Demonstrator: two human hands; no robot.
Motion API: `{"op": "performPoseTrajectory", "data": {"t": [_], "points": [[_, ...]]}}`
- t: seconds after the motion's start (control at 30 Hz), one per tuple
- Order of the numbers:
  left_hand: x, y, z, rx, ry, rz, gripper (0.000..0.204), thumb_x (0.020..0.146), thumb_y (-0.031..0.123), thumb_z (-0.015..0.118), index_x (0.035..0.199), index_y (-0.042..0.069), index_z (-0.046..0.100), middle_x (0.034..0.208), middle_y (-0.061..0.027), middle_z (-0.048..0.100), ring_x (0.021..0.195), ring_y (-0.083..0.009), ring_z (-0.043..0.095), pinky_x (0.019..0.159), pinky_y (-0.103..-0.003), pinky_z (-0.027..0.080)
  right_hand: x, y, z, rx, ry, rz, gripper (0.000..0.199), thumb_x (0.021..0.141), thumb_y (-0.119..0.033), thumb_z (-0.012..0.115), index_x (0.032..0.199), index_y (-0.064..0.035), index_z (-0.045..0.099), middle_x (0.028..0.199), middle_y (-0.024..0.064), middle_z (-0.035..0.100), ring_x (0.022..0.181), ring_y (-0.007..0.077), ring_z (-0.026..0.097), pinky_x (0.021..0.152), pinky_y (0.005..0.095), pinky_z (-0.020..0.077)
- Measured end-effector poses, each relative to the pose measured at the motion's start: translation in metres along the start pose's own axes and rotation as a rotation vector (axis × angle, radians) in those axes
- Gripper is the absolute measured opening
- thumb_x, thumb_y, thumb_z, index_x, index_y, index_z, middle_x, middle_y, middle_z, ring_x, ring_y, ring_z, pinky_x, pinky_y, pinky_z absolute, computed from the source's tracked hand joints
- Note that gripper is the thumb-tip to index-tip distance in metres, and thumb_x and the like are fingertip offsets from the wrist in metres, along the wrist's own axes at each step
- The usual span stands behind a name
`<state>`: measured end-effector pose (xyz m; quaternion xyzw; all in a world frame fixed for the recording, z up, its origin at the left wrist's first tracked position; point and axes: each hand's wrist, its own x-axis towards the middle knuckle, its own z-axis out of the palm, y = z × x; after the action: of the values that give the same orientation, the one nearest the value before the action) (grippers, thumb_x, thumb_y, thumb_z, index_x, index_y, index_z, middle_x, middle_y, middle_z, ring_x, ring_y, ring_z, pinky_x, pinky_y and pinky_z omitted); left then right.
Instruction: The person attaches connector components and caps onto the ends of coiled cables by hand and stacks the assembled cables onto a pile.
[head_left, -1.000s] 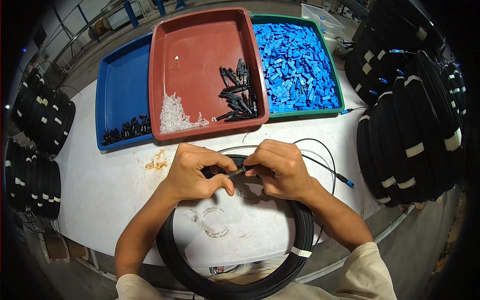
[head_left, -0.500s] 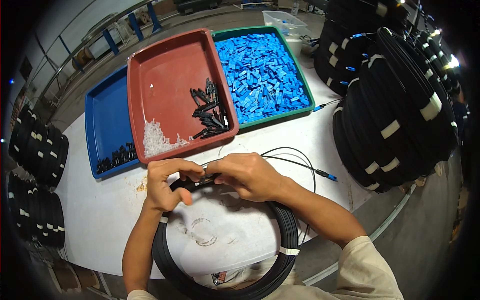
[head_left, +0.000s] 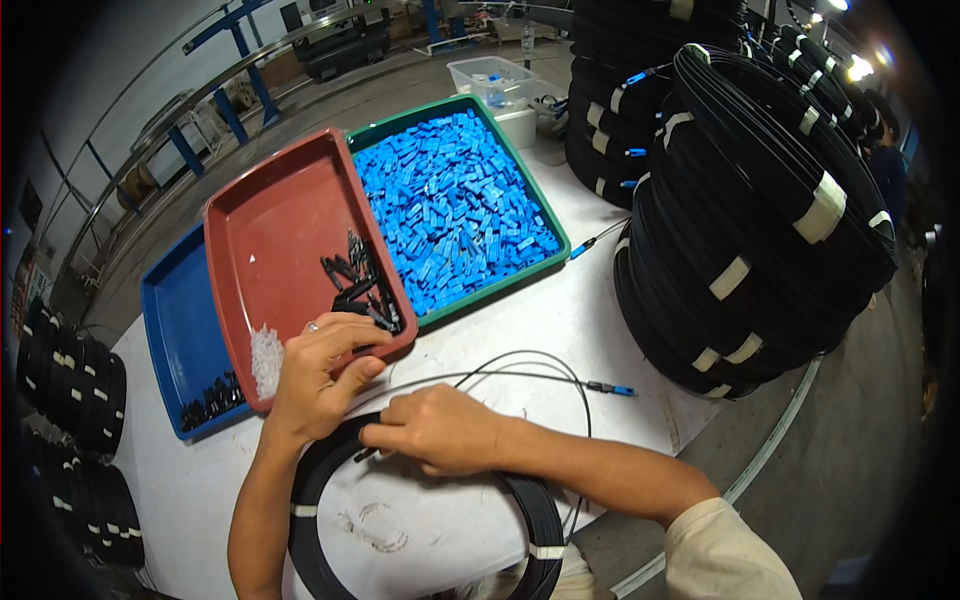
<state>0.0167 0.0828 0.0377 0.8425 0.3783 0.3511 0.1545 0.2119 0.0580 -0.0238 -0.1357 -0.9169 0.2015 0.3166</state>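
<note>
A coil of black cable (head_left: 420, 520) lies flat on the white table (head_left: 560, 330), near the person. The right hand (head_left: 440, 430) rests on the coil's far rim, fingers curled down and pinched on a thin black cable end (head_left: 365, 455) that sticks out to the left. The left hand (head_left: 320, 375) reaches over the near edge of the red tray (head_left: 270, 230), fingers bent among the small black parts (head_left: 355, 285) there; whether it has hold of one cannot be told. A heap of clear parts (head_left: 265, 360) lies just left of that hand. A thin cable loops right to a blue-tipped connector (head_left: 615, 390). Further out sit a green tray of blue pieces (head_left: 450, 205), a blue tray (head_left: 180, 330), and stacked black coils (head_left: 760, 200) at right.
</note>
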Motion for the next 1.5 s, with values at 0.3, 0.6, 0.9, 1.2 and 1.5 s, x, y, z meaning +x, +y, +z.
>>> {"op": "performPoseTrajectory", "data": {"t": [0.3,0.6,0.9,1.2,1.5], "points": [[0.087,-0.03,0.067,0.435,-0.483,0.289,0.023,0.091,0.014,0.065,0.114,0.01,0.066,0.117,-0.0113,0.066,0.105,-0.0329,0.063,0.093,-0.045,0.047,-0.003,0.004,0.008,0.061,0.053,0.019,0.024,0.08,-0.013,0.07,0.1,-0.0062,0.059,0.08,0.0099,0.062,0.077,0.0308,0.065,0.066,0.0427,0.0527],[0.144,-0.075,0.066,0.674,-0.442,0.476,0.035,0.076,0.012,0.073,0.111,0.015,0.068,0.124,-0.0069,0.061,0.12,-0.0264,0.059,0.109,-0.046,0.04,-0.003,0.005,0.006,0.142,0.053,0.047,0.02,0.085,-0.013,0.07,0.098,-0.0047,0.057,0.079,0.0092,0.059,0.077,0.0294,0.063,0.067,0.0413,0.052],[0.146,-0.066,0.059,0.406,-0.312,0.35,0.03,0.085,0.019,0.075,0.114,0.013,0.067,0.121,-0.0075,0.064,0.113,-0.028,0.061,0.097,-0.044,0.043,-0.003,0.005,0.006,0.204,0.078,0.091,0.019,0.078,-0.007,0.07,0.092,-0.0047,0.057,0.077,0.0099,0.063,0.079,0.0308,0.066,0.069,0.0424,0.0532],[0.146,-0.074,0.07,0.711,-0.348,0.483,0.026,0.08,0.011,0.075,0.106,0.013,0.072,0.117,-0.0059,0.066,0.113,-0.024,0.059,0.097,-0.04,0.044,-0.004,0.006,0.009,0.17,0.074,0.071,0.019,0.085,-0.014,0.07,0.094,-0.0056,0.057,0.077,0.0078,0.059,0.075,0.0287,0.062,0.067,0.0404,0.0511],[0.143,-0.062,0.09,0.669,-0.368,0.54,0.033,0.075,0.008,0.076,0.106,0.018,0.074,0.111,0.0009,0.068,0.106,-0.0179,0.063,0.09,-0.035,0.045,-0.005,0.006,0.007,0.165,0.092,0.06,0.02,0.084,-0.014,0.071,0.093,-0.0047,0.056,0.078,0.0089,0.06,0.074,0.0295,0.062,0.066,0.0415,0.0515]]}}
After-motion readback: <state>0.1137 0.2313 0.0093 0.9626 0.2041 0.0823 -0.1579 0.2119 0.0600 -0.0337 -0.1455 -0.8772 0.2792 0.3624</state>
